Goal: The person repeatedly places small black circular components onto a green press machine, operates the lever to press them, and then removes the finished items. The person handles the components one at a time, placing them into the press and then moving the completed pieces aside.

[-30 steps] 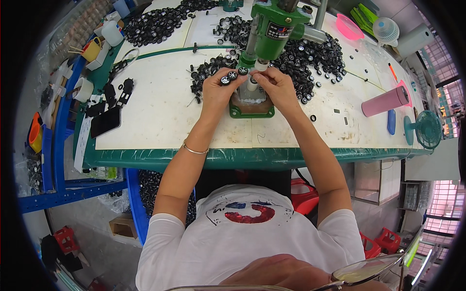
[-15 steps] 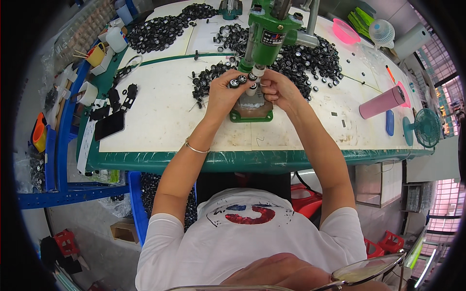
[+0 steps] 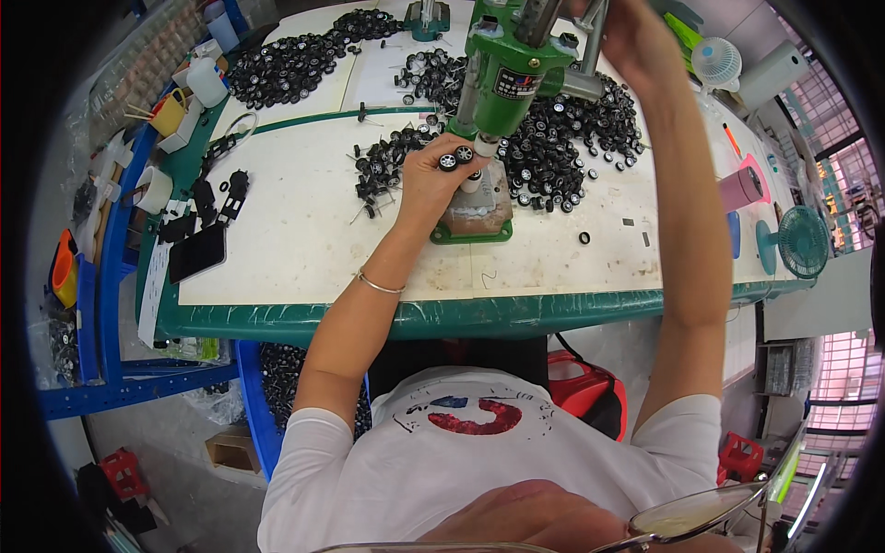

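Observation:
Two small black toy wheels (image 3: 456,158) with silver spokes show at the fingertips of my left hand (image 3: 430,184). That hand is closed on them beside the lower end of a green hand press (image 3: 505,81). Just beneath the press's ram, a pale upright holder (image 3: 471,182) stands on the metal base (image 3: 479,207), partly covered by my fingers. My right hand (image 3: 636,46) is raised at the upper edge, its fingers around the grey press lever (image 3: 595,41); their tips are partly out of sight.
Heaps of black wheels (image 3: 286,69) lie behind and beside the press, some with thin axles. A single black ring (image 3: 584,238) rests on the white tabletop. On the left are a phone (image 3: 197,252) and black parts; on the right, a pink bottle (image 3: 740,189) and green fan (image 3: 800,241).
My right hand has left the press's lower end and risen to the lever. A black ring now lies right of the base. My left hand stays at the press with the wheels.

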The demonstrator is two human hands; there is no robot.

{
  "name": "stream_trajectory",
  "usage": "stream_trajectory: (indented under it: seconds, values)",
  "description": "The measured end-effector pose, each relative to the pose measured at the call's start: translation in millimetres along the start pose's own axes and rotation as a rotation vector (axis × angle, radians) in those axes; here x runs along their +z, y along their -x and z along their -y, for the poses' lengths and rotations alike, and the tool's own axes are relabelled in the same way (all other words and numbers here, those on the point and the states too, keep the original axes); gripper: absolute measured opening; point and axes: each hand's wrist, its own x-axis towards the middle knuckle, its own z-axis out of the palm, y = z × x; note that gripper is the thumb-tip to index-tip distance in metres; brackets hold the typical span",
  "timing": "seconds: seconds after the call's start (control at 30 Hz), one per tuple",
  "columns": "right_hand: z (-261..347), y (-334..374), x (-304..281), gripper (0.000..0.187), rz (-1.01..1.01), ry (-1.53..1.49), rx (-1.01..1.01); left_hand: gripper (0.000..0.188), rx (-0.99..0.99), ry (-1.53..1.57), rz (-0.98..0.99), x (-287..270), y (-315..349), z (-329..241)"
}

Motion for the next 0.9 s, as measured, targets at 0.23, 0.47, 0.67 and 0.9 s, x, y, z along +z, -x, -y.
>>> stream_trajectory:
  seconds: [0.23, 0.47, 0.67, 0.9]
  values:
    - [3, -64, -10, 0.02, -0.118, 0.109, -0.181, 0.016, 0.004, -0.002, 0.046, 3, -5, -3]
    - [19, -22, 15, 0.024, -0.139, 0.085, -0.316, 0.016, 0.044, -0.013, 0.039, 3, -4, 0]
    - [18, 13, 26, 0.031, -0.094, 0.074, -0.574, 0.018, 0.047, -0.078, 0.027, 0, -2, 2]
    - [16, 38, 31, 0.033, -0.001, 0.048, -0.743, 0.017, 0.044, -0.067, 0.012, 5, 2, -3]
